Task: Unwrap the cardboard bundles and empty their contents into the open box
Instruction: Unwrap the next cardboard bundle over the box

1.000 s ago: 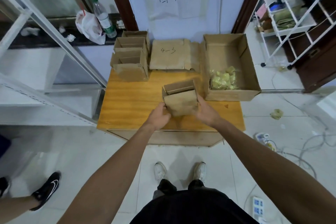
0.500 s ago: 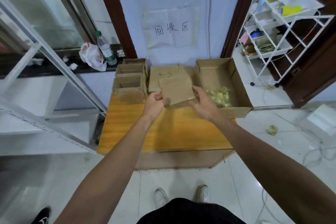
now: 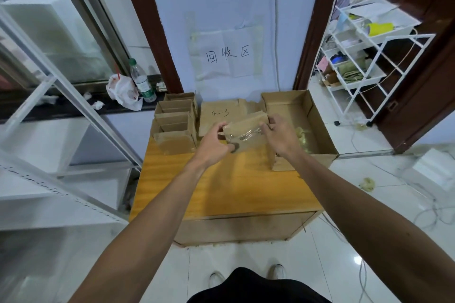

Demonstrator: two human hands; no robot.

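Head camera is showing left hand (image 3: 211,146) and right hand (image 3: 280,136) gripping the cardboard bundle (image 3: 250,122) by its ends, above the table (image 3: 234,192) beside the open box (image 3: 318,115). It is looking light and stiff, its glossy wrap (image 3: 242,136) probably slippery, so bare cardboard edges are offering the surest hold.

Both bare arms reach forward, wrists near each other. Left hand (image 3: 213,146) pinches the flat brown cardboard bundle (image 3: 251,142) at its left end; right hand (image 3: 280,136) grips the right end, fingers curled.

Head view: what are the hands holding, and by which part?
A cardboard bundle: the left hand grips its left end, the right hand its right end.
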